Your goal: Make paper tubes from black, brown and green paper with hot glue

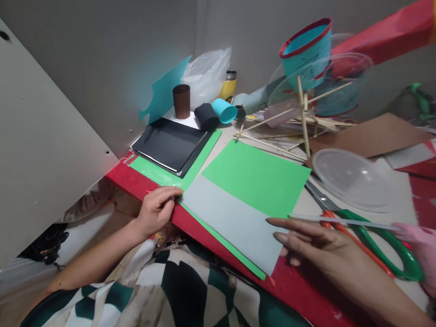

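A grey sheet (231, 218) lies over the near half of a green sheet (255, 175) on the red-edged table (136, 184). My left hand (158, 209) is closed, pinching the grey sheet's left corner at the table edge. My right hand (316, 247) hovers at the sheet's right edge with its fingers stretched out flat, holding nothing that I can see. A thin pale strip (344, 221) lies just past its fingertips, across green-and-orange-handled scissors (374, 245).
Black sheets (170, 143) rest on more green paper at the back left, with brown (181, 101), black (206, 116) and blue (225, 110) paper rolls behind. A clear plastic lid (350, 177), a wooden stick frame (303, 113), a blue red-rimmed cylinder (306, 50) and brown cardboard (371, 134) crowd the right. A grey panel (44, 136) stands left.
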`<state>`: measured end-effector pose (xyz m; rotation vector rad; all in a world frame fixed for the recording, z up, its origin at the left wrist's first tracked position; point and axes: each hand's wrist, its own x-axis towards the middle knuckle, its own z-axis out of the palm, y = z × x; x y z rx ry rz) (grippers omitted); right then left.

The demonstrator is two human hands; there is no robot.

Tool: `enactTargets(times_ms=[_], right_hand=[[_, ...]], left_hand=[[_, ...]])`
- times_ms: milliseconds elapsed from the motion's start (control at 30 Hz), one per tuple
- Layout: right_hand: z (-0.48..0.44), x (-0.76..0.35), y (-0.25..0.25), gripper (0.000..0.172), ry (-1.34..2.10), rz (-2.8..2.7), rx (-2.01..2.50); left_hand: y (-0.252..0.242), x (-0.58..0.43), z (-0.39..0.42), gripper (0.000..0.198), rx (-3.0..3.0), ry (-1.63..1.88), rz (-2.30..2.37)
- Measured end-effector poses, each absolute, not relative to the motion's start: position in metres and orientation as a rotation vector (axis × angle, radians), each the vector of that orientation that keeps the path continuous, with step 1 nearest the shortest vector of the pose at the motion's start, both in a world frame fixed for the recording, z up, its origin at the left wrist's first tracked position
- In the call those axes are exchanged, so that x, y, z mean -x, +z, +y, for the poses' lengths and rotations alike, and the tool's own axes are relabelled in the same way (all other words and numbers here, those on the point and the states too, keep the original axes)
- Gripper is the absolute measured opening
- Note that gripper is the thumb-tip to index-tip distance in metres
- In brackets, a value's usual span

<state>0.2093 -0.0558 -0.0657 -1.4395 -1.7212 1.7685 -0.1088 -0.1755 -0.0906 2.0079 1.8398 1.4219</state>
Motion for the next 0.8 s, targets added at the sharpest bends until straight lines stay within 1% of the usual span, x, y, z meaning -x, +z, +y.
enactTargets(times_ms=[267, 567, 700, 800], right_hand=[[-0.056, -0.210, -0.070, 0.059, 1.825, -1.758, 1.413], [-0.057, -0.209, -0.069, 0.068, 1.782, -1.854, 1.442], [-0.057, -0.210, -0.070, 0.069, 1.755, -1.875, 1.447], [-0.058, -0.209, -0.068, 0.069, 1.733, -1.901, 1.447]], left_hand=[[-0.093, 0.110, -0.172, 0.028, -1.879, 1.392, 1.850], [-0.092, 0.111, -0.171, 0.029, -1.935, 1.346, 1.859], [-0.086, 0.112, -0.171, 0.029, -1.908, 1.371, 1.889], [-0.078, 0.113, -0.169, 0.031, -2.023, 1.409, 1.886]])
